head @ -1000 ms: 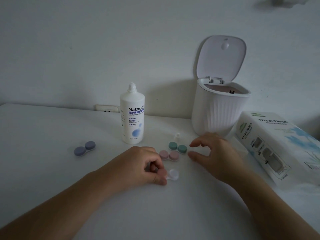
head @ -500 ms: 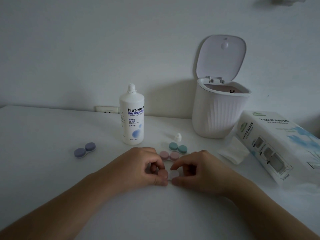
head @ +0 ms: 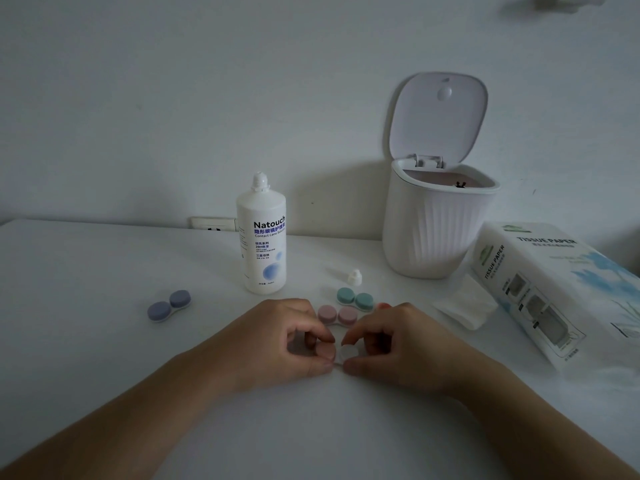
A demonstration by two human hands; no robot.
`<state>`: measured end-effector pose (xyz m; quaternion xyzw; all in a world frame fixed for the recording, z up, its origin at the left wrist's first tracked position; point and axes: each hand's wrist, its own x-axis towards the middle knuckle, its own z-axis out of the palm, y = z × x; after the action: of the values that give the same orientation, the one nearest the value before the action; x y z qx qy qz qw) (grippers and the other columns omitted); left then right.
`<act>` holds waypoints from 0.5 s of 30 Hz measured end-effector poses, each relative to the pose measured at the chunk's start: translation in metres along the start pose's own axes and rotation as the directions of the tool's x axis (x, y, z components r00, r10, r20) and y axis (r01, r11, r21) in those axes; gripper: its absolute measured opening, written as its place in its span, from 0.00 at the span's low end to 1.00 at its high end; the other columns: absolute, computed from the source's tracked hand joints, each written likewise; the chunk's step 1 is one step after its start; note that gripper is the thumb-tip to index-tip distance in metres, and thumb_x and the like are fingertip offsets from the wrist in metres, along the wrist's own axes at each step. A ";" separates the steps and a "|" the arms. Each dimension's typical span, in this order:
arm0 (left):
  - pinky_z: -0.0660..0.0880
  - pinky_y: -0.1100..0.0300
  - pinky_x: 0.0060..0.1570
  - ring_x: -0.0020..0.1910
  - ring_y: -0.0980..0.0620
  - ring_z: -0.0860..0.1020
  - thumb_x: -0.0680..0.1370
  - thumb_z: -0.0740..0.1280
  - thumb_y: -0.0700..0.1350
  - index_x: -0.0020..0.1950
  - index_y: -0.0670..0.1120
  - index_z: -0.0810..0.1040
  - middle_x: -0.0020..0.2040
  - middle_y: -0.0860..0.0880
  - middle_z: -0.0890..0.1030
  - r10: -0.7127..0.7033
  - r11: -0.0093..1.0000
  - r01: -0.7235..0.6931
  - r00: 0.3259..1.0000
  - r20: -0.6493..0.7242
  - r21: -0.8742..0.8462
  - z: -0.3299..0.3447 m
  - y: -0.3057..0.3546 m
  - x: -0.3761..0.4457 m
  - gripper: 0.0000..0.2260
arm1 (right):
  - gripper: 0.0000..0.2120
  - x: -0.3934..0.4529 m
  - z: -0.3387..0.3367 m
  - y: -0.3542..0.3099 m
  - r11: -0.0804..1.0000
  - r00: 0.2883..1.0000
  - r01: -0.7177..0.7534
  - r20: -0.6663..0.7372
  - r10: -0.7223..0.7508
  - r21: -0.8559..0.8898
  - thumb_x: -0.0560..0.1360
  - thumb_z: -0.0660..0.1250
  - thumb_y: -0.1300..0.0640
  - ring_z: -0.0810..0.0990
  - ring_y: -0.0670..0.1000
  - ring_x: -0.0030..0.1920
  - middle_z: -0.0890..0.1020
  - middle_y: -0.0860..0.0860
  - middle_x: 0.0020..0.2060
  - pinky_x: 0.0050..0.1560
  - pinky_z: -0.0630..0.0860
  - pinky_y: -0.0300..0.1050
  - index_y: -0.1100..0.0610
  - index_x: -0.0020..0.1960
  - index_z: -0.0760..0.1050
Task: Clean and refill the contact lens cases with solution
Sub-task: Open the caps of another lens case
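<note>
A small contact lens case (head: 337, 353) lies on the white table between my hands, one end under a pink cap, the other end white. My left hand (head: 277, 341) pinches the pink-capped end with thumb and fingers. My right hand (head: 394, 344) pinches the white end. Just behind them sit a closed pink case (head: 337, 315) and a closed green case (head: 355, 299). A purple case (head: 169, 305) lies far to the left. The white Natouch solution bottle (head: 262, 237) stands upright behind, its small white cap (head: 354, 277) lying off on the table.
A white ribbed bin (head: 429, 233) with its lid up stands at the back right. A tissue paper pack (head: 554, 289) lies at the right, with a folded white tissue (head: 465, 304) beside it. A wall socket (head: 211, 224) sits behind the bottle.
My right hand came in from behind the case and took hold of its white end. My left hand kept its grip on the pink-capped end.
</note>
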<state>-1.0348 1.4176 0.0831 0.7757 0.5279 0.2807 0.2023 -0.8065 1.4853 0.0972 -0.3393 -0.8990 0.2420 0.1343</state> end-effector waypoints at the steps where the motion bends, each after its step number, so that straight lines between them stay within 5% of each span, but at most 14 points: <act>1: 0.66 0.73 0.36 0.35 0.63 0.74 0.71 0.78 0.50 0.47 0.55 0.86 0.45 0.58 0.78 -0.008 1.000 0.008 1.000 0.003 -0.003 0.000 0.000 0.000 0.07 | 0.12 0.000 0.001 0.000 1.000 1.000 -0.003 -0.005 0.003 0.010 0.69 0.75 0.41 0.76 0.40 0.34 0.78 0.36 0.33 0.37 0.71 0.34 0.43 0.51 0.83; 15: 0.70 0.67 0.38 0.38 0.59 0.75 0.71 0.76 0.55 0.46 0.56 0.84 0.43 0.56 0.79 -0.002 0.999 0.002 1.000 -0.007 0.045 0.004 0.000 -0.001 0.07 | 0.09 0.004 0.007 0.002 0.998 1.000 -0.023 -0.020 0.024 0.066 0.68 0.77 0.45 0.75 0.38 0.33 0.79 0.36 0.33 0.37 0.72 0.33 0.48 0.45 0.82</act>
<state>-1.0329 1.4168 0.0798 0.7784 0.5355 0.2714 0.1834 -0.8108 1.4866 0.0907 -0.3476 -0.8852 0.2693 0.1519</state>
